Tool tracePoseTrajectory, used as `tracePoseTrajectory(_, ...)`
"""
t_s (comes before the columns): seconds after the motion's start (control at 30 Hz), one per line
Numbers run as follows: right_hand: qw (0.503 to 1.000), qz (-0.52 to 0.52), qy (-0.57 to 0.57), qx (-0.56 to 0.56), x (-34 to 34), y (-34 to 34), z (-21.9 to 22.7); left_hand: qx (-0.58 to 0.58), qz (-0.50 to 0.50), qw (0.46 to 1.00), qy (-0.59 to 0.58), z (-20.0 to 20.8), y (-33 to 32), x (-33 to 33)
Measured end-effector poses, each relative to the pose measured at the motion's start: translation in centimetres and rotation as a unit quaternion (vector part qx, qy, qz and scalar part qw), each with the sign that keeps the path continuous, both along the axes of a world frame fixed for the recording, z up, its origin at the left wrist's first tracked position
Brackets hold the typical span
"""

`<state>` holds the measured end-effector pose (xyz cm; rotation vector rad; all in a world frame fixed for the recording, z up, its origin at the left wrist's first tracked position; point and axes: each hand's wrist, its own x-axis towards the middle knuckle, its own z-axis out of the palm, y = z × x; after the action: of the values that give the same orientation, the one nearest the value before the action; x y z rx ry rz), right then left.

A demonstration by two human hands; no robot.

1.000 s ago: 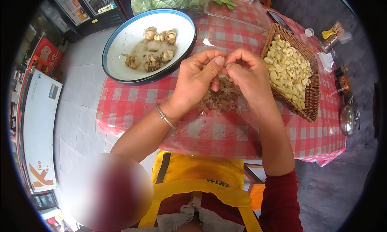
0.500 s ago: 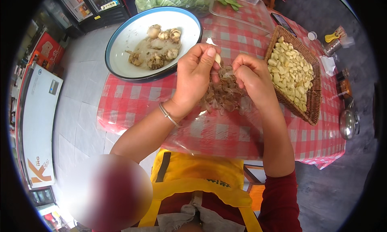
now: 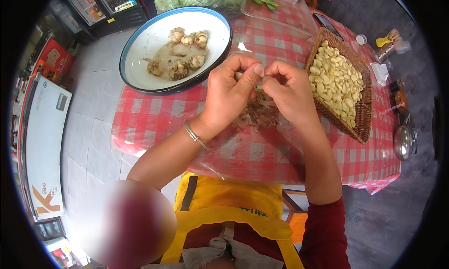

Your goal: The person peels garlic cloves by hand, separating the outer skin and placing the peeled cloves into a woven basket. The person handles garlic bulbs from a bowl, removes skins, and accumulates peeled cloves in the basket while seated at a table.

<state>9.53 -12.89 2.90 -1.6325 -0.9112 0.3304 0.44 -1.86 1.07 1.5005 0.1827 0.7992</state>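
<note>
My left hand (image 3: 229,89) is closed in a pinch around a garlic clove, which my fingers mostly cover. My right hand (image 3: 292,91) meets it, thumb and forefinger pinched at the clove's end by the left thumb tip. Below both hands lies a heap of brown, papery garlic skins (image 3: 259,114) on the table. To the left, a white enamel basin (image 3: 147,44) with a blue rim holds several whole garlic bulbs (image 3: 178,70) and loose skin. A brown wicker basket (image 3: 365,119) full of peeled garlic cloves (image 3: 336,79) stands to the right.
A red-and-white checked cloth under clear plastic covers the table (image 3: 234,154). At the back are a bag of green leaves (image 3: 199,0), a clear plastic tray (image 3: 280,19) and a phone (image 3: 328,27). Along the right stand a seasoning jar (image 3: 397,85) and a metal kettle (image 3: 403,143).
My hands have come together. The right hand has moved up and left to the left fingertips, and the clove that showed between the left fingers is now mostly hidden.
</note>
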Motion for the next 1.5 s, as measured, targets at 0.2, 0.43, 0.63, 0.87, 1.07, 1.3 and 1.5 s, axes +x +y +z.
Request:
tracePoseTrajectory(0.2, 1.0, -0.007, -0.016, 0.012, -0.8, 0.2, 0.3, -0.118, -0.071, 0.99, 0.024, 0.6, 0.2, -0.2)
tracePoseTrajectory(0.43, 0.999, 0.035, 0.01, 0.025, -1.1, 0.1, 1.0, -0.218, -0.124, 0.968, 0.006, 0.4, 0.6, 0.2)
tracePoseTrajectory(0.63, 0.999, 0.026, 0.013, 0.034, -0.5, 0.3, -0.1, -0.114, -0.032, 0.992, 0.03, 0.6, 0.4, 0.0)
tracePoseTrajectory(0.87, 0.987, 0.003, 0.145, 0.067, -0.8, 0.7, -0.1, -0.061, -0.053, 0.996, 0.027, 0.0, 0.2, 0.0)
tracePoseTrajectory(1.07, 0.977, 0.042, 0.193, 0.081, -1.1, 0.6, 0.2, -0.097, -0.09, 0.991, 0.033, 0.4, 0.4, 0.0)
tracePoseTrajectory(1.3, 0.957, 0.151, 0.237, 0.068, -0.8, -0.1, 0.6, -0.256, -0.178, 0.95, 0.015, 0.4, 0.6, 0.0)
tracePoseTrajectory(1.5, 0.996, 0.058, 0.06, -0.026, 0.6, -1.0, 1.2, -0.31, -0.157, 0.937, 0.021, 0.9, 1.1, 0.0)
